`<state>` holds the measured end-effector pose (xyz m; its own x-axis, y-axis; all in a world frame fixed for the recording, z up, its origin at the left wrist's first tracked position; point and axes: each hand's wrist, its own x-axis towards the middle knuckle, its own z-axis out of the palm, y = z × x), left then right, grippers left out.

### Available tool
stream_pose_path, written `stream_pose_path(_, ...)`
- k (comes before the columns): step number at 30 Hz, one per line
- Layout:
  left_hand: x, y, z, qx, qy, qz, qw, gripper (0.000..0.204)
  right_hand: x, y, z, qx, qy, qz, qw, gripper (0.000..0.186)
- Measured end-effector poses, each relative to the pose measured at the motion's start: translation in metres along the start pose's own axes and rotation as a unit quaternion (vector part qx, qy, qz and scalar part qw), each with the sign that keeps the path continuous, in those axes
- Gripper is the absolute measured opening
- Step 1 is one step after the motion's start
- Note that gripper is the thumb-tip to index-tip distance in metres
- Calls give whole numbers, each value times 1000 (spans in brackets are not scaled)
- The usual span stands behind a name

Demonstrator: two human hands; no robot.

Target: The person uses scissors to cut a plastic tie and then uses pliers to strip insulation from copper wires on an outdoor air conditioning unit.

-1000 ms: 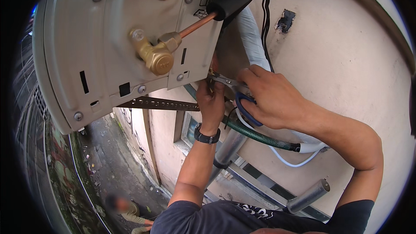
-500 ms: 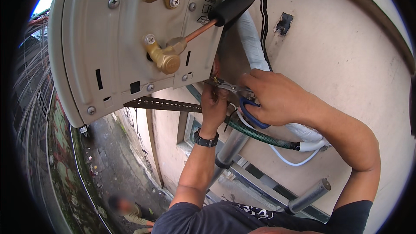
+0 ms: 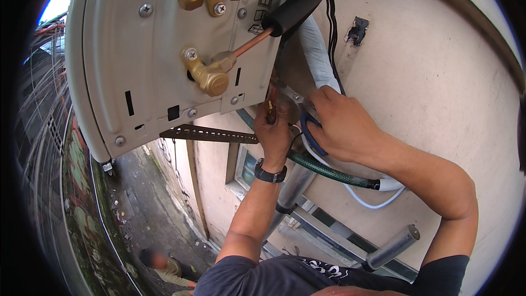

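Note:
My right hand (image 3: 345,126) is closed on blue-handled scissors (image 3: 312,134), their metal blades blurred toward my left hand (image 3: 274,131). My left hand, just below the beige outdoor unit (image 3: 131,66), pinches a thin orange-brown line with a yellowish bit (image 3: 271,104), hard to make out. Brass valves (image 3: 211,79) with a copper pipe (image 3: 252,44) in black foam sit on the unit's panel above. A green braided hose (image 3: 334,171), a thin white tube (image 3: 364,204) and a pale wrapped pipe bundle (image 3: 315,55) run behind my hands.
A perforated metal bracket (image 3: 208,134) supports the unit. Steel scaffold tubes (image 3: 392,246) and a window (image 3: 246,159) are below on the wall (image 3: 422,87), which has a dark hole (image 3: 357,32). A co-worker (image 3: 170,268) is down in the alley (image 3: 142,203); overhead wires (image 3: 49,87) hang at left.
The view has shifted, so the unit appears farther right. The scissors' blades have become blurred, and the orange-brown line at my left fingers shows more clearly.

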<state>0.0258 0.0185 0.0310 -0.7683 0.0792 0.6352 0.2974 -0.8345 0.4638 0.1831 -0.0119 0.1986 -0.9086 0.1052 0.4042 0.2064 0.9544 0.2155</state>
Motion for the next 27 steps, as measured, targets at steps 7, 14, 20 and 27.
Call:
stream_pose_path(7,-4,-4,-8,113,-38,84,989,36,-4,10,-19,25,-37,26,999,43)
stream_pose_path(14,-4,9,-22,39,-158,27,986,50,-20,-3,-25,-56,-83,21,995,42)
stream_pose_path(20,-4,3,-17,67,-137,13,988,51,-14,2,-20,-42,-87,8,995,43)
stream_pose_path(27,-1,-8,-5,136,-63,80,986,29,-15,9,-15,-1,-27,-30,999,35)
